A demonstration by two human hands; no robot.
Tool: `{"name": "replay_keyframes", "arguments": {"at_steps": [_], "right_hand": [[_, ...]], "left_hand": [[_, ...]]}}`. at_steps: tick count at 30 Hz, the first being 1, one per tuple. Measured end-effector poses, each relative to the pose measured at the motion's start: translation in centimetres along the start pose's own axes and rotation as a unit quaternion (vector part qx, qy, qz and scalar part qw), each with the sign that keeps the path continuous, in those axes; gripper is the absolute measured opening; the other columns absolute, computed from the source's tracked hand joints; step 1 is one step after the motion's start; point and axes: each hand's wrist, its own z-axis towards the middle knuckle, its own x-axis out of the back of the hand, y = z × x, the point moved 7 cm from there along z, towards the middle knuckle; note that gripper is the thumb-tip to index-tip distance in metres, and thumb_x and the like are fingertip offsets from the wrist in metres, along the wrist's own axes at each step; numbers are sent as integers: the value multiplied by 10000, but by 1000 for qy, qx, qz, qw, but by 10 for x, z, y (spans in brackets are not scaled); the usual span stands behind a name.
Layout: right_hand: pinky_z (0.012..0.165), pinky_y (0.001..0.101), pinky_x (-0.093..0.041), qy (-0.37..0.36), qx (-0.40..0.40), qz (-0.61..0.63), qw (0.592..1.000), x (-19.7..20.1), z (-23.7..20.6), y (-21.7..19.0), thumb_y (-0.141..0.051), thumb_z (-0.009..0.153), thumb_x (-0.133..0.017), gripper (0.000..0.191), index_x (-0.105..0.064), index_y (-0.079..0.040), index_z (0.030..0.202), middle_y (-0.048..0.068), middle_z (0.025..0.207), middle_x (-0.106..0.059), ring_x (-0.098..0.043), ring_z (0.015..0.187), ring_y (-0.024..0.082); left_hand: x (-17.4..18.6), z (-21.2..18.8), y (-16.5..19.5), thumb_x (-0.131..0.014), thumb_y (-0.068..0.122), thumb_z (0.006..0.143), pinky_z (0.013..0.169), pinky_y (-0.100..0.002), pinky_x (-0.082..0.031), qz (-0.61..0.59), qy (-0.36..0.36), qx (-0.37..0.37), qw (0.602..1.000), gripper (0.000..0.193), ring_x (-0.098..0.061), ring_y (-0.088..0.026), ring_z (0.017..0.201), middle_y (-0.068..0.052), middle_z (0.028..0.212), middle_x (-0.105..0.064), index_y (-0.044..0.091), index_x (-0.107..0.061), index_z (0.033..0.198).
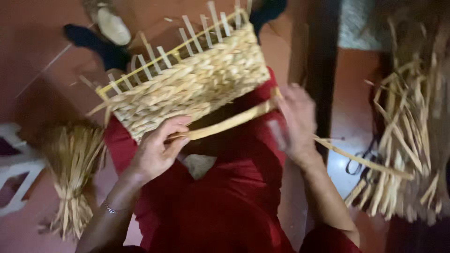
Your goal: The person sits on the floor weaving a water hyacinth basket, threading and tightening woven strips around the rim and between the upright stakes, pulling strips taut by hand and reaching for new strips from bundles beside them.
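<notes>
Both hands work a half-woven basket (187, 86) resting on the person's lap, on red cloth (225, 197). It fills the upper middle of the view, tilted, with pale upright stakes (187, 33) standing out along its far rim toward twelve o'clock and its open mouth facing the person.

At three o'clock a large heap of loose straw strands (412, 140) hangs over a dark surface; dark scissors (361, 161) lie just beside its lower edge on the floor (33, 42). At eight o'clock a tied bundle of straw (72, 173) lies on the floor beside a white plastic piece (14, 173).

A long flat strand (229, 122) runs from the basket's near rim out toward four o'clock. The left hand (157, 150) pinches this strand against the near rim at the centre of the view, fingers curled over it. The right hand (293, 124), at about three o'clock from the left, is blurred by motion; it seems loosely closed around the strand, but I cannot tell for sure.

As a judgement: if the left pinch loosens while the right hand tugs, the strand could slip off the rim and the last turn slacken. A hard pull or sharp bend may crack the dry strand, and the tilted basket could slide off the lap.
</notes>
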Motion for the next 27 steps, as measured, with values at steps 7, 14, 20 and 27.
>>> {"name": "replay_keyframes", "arguments": {"at_steps": [7,14,20,27], "right_hand": [[1143,526,-475,-235,98,81,964,-98,47,-51,-88,946,-713,293,-652,-92,1233,143,994,-662,-669,998,358],[851,462,-548,-246,68,221,941,-120,50,-78,-10,927,-640,313,-608,13,1237,215,1106,-690,-674,1002,416],[784,395,-597,-314,-26,313,896,-138,56,-87,-71,1008,-587,271,-595,9,1266,184,1036,-694,-743,909,313],[645,392,-560,-262,45,305,914,-142,39,-95,-45,1004,-632,157,-642,43,1134,212,969,-716,-706,747,345]], "left_hand": [[56,-11,68,-665,-53,873,942,-447,-450,291,150,-224,918,355,-644,-258,1000,-76,1060,-697,93,-605,1191],[80,-11,66,-678,-6,868,1023,-467,-487,361,126,-224,896,434,-578,-326,1138,-159,1212,-557,-2,-602,1295],[86,-17,67,-663,51,859,995,-450,-507,396,78,-260,877,441,-580,-302,1130,-155,1211,-569,-9,-625,1294],[88,-20,35,-667,109,899,997,-393,-524,438,65,-270,855,415,-578,-256,1134,-121,1212,-585,-15,-621,1293]]}}
